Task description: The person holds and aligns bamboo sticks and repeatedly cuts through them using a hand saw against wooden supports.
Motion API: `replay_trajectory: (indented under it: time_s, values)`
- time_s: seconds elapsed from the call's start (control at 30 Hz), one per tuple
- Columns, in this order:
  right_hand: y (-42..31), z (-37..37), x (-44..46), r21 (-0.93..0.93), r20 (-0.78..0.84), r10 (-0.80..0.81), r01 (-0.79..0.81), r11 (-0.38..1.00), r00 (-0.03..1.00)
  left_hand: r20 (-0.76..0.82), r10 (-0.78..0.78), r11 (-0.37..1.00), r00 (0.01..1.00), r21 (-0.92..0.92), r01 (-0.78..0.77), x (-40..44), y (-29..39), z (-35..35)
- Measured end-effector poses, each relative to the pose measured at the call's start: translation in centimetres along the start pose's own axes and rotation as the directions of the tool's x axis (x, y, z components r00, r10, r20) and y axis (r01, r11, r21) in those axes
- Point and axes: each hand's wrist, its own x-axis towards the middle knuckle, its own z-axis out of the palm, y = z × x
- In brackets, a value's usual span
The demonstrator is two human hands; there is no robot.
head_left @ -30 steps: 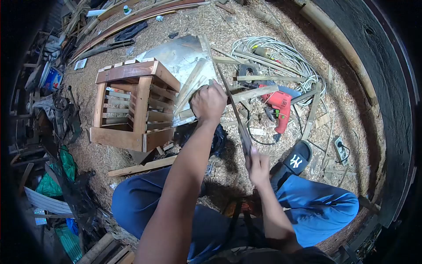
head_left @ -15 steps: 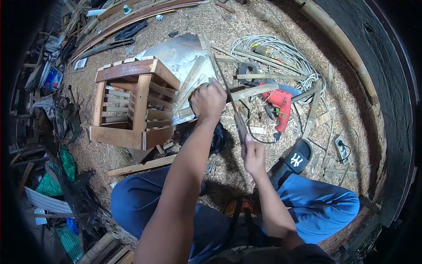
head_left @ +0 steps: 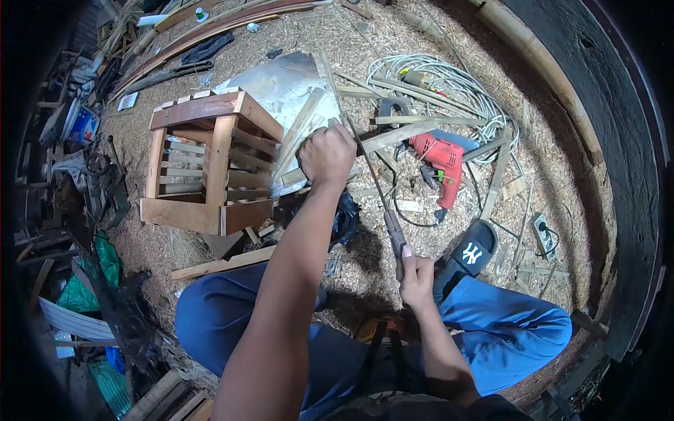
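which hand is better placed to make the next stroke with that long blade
Right, most likely: the right hand has its grip on the long-bladed tool, while the left hand is closed over a wooden strip beside it.

We are sitting in what is looking like a rough woodworking workshop. Pale shavings are covering the ground around our left hand. To that hand's left, a slatted wooden frame is standing; farther left, a heap of scrap and odd parts is lying. Beyond the hand, long boards are stretching. To its right, loose wood strips, a red power tool and coiled cable are lying, and a socket strip is holding a plug.
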Motion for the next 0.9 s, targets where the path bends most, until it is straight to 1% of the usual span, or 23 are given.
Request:
replay_trajectory:
  time_s: [0.03,0.1,0.13,0.2,0.23,0.27,0.3,0.37,0.43,0.5,0.57,0.6,0.67,0.77,0.8,0.83,0.9]
  values:
    - [-1.7,-0.5,-0.5,0.0,-0.003,0.001,-0.001,1.0,1.0,0.037,-0.018,1.0,0.999,-0.023,0.018,0.1,0.2,-0.3]
    - [-4.3,-1.0,-0.7,0.012,0.013,0.021,-0.021,1.0,1.0,0.038,-0.018,1.0,0.999,-0.015,0.018,0.2,0.2,0.2]
    - [-4.4,-1.1,-0.4,-0.045,0.018,0.027,-0.026,0.999,0.999,0.041,-0.028,1.0,0.999,-0.013,0.028,0.2,0.2,0.1]
    - [-3.4,-0.1,1.1,-0.052,0.008,0.006,-0.006,0.999,1.0,0.052,-0.056,0.998,0.997,-0.006,0.056,0.3,0.1,0.3]
    - [-3.9,0.5,1.8,-0.062,-0.005,-0.004,0.004,0.998,1.0,0.053,-0.055,0.998,0.997,-0.003,0.055,0.4,0.2,0.1]
    - [-4.5,1.4,2.7,-0.11,-0.049,-0.01,0.004,0.994,0.999,0.062,-0.052,0.999,0.997,-0.006,0.053,0.3,0.2,-0.1]
    - [-3.0,2.4,4.1,-0.028,-0.021,-0.049,0.049,0.998,0.999,0.071,-0.049,0.999,0.996,-0.009,0.05,0.3,0.3,-0.3]
    - [-2.2,2.6,4.1,0.058,0.011,-0.077,0.076,0.995,0.997,0.054,-0.038,0.999,0.998,-0.018,0.039,0.3,0.3,-0.3]
    - [-2.8,1.6,2.4,0.043,0.0,-0.043,0.043,0.998,0.999,0.044,-0.03,0.999,0.999,-0.029,0.031,0.0,0.2,-0.2]
    - [-3.2,0.6,0.7,0.031,-0.022,-0.031,0.032,0.999,0.999,0.083,-0.03,0.999,0.996,-0.023,0.032,0.2,0.3,-0.1]
    - [-3.1,-0.3,-0.7,-0.015,0.01,0.004,-0.004,1.0,1.0,0.05,-0.028,1.0,0.998,-0.011,0.028,0.3,0.1,0.2]
    - [-3.1,0.1,-0.1,-0.052,-0.002,0.007,-0.007,0.999,1.0,0.023,-0.007,1.0,1.0,-0.003,0.007,0.1,0.0,0.3]
    - [-4.1,1.9,3.5,-0.026,-0.01,-0.019,0.019,0.999,1.0,-0.007,0.025,1.0,1.0,0.007,-0.024,0.2,0.0,0.3]
    - [-3.1,3.0,4.6,0.016,-0.003,-0.047,0.047,0.999,0.999,0.017,0.02,1.0,1.0,0.02,-0.02,0.1,-0.1,-0.1]
    - [-3.0,3.0,4.6,0.023,0.005,-0.055,0.054,0.998,0.999,0.053,-0.012,1.0,0.999,0.007,0.011,0.1,0.0,-0.2]
    - [-3.1,2.2,3.5,0.02,0.004,-0.057,0.057,0.998,0.998,0.084,-0.044,0.999,0.995,-0.01,0.045,0.2,0.2,-0.3]
    - [-3.2,0.5,0.3,-0.014,0.03,-0.029,0.029,0.999,0.999,0.066,-0.035,0.999,0.997,-0.02,0.037,0.4,0.4,-0.2]
